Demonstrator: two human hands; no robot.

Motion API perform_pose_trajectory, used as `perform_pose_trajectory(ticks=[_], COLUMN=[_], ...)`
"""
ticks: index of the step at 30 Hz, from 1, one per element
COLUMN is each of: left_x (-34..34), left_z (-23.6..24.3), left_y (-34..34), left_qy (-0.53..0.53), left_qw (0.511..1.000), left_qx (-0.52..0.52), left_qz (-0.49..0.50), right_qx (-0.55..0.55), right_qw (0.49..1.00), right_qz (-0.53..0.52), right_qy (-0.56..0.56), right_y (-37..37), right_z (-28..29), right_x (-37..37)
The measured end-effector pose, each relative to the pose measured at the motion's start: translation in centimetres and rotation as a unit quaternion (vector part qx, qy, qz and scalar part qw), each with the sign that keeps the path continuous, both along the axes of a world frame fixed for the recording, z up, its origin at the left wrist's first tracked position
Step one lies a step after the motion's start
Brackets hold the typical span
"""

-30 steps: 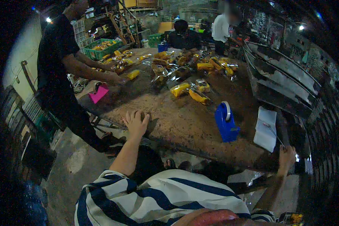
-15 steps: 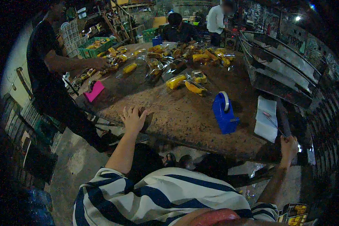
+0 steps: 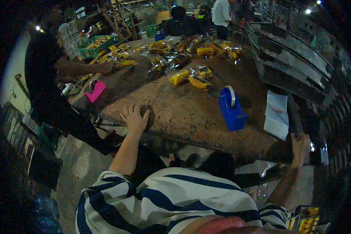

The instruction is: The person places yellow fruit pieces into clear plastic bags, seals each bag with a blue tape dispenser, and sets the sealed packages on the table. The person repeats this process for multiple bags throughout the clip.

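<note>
My left hand (image 3: 134, 119) rests on the near edge of the brown table (image 3: 171, 117), fingers spread. At the table's right edge, my right hand (image 3: 300, 144) has its fingers closed round a thin stick-like tool (image 3: 284, 123), which lies across a stack of clear plastic bags (image 3: 275, 107). Between my hands and nearer the right stands a blue tape dispenser (image 3: 232, 115) with a pale roll. Yellow items in clear bags (image 3: 179, 77) are scattered over the middle and back of the table. A pink dispenser (image 3: 95, 93) sits at the left.
A co-worker in black (image 3: 41, 89) leans over the left side, an arm among the bags. Behind are a green crate (image 3: 95, 48), a seated person (image 3: 179, 25) and a person in white (image 3: 221, 17). A large weathered metal trough (image 3: 288, 58) borders the table's right.
The table and its contents have shifted upward in the picture. The co-worker's arm at the left has moved among the bags. My hands stay in much the same places at the table's edge.
</note>
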State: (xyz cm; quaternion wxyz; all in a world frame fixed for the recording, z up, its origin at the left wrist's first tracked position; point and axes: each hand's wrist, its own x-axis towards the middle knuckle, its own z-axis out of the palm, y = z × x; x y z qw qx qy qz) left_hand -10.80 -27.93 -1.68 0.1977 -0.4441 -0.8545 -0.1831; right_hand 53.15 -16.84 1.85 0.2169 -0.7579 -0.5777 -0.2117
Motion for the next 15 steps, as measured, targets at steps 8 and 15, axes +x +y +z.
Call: perform_pose_trajectory(ticks=[8,15], left_x=[1.3,4.3], left_z=[5.8,5.8], left_y=[9.6,21.8], left_qy=[0.03,0.037], left_qw=[0.932,0.962], left_qx=[0.04,-0.075], left_qz=[-0.358,-0.259], right_qx=[0.036,-0.02], right_qw=[0.999,1.0], right_qz=[0.025,0.01], right_qy=[-0.023,-0.006], right_y=[-0.5,0.2], right_z=[0.2,-0.2], right_x=[-0.1,0.5])
